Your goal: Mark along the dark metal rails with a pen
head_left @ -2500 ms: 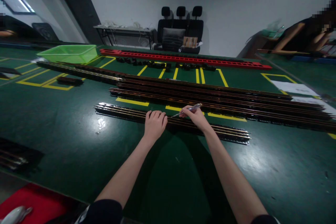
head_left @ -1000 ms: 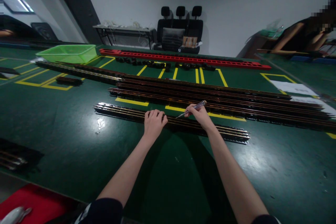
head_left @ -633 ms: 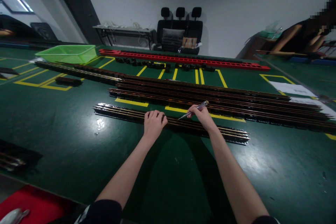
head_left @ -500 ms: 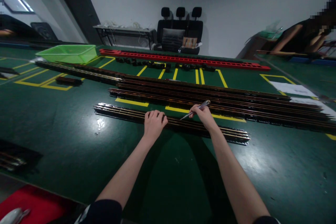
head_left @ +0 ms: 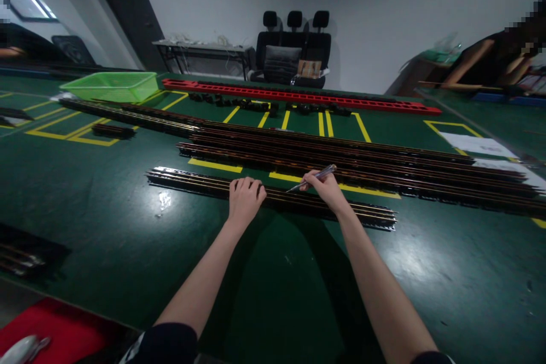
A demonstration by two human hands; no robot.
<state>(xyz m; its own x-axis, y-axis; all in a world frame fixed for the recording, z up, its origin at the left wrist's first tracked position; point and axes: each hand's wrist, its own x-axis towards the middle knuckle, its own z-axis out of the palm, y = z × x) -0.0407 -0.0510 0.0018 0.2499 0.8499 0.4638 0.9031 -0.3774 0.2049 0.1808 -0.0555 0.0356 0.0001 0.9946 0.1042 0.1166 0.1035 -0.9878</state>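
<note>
In front of me on the green table lies a long black rail [head_left: 191,182] with thin brass-coloured strips along it. My left hand [head_left: 246,199] is closed over the rail left of its middle, fingertips curled over the far side. My right hand [head_left: 322,185] grips a slim screwdriver [head_left: 328,170] with a shiny handle. The screwdriver slants down to the left, its thin tip at the rail just right of my left hand. Whether the tip touches a strip is too small to tell.
Behind the rail lies a row of similar long black rails [head_left: 298,151]. Farther back are a green basket [head_left: 111,88], a long red rack [head_left: 298,95] and small black parts [head_left: 256,105]. White papers [head_left: 478,145] lie at right. Co-workers [head_left: 473,65] sit at both sides.
The rail has slid a little to the left along the table. Both my hands have shifted left with it, the screwdriver tip staying at the rail.
</note>
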